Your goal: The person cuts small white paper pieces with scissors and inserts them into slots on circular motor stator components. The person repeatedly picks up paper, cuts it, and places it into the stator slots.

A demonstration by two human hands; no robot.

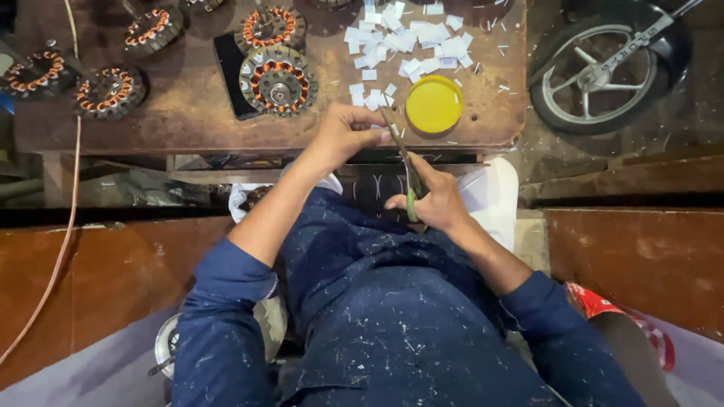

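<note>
My right hand [435, 197] grips a pair of scissors [407, 169] with green handles, blades pointing up toward the table edge. My left hand [348, 130] pinches a small white paper strip [393, 130] right at the scissor blades. Both hands hover over the front edge of a worn brown table [188, 113]. A pile of small white paper pieces [407, 38] lies on the table just beyond my hands. A yellow round lid [434, 104] sits to the right of my left hand.
Several copper-wound motor stators lie on the table, the nearest one [278, 79] on a dark tablet-like slab [228, 71]. A motorcycle wheel [603, 71] stands at the upper right. A cable [72, 188] runs down the left. A red patterned cloth [611, 305] lies lower right.
</note>
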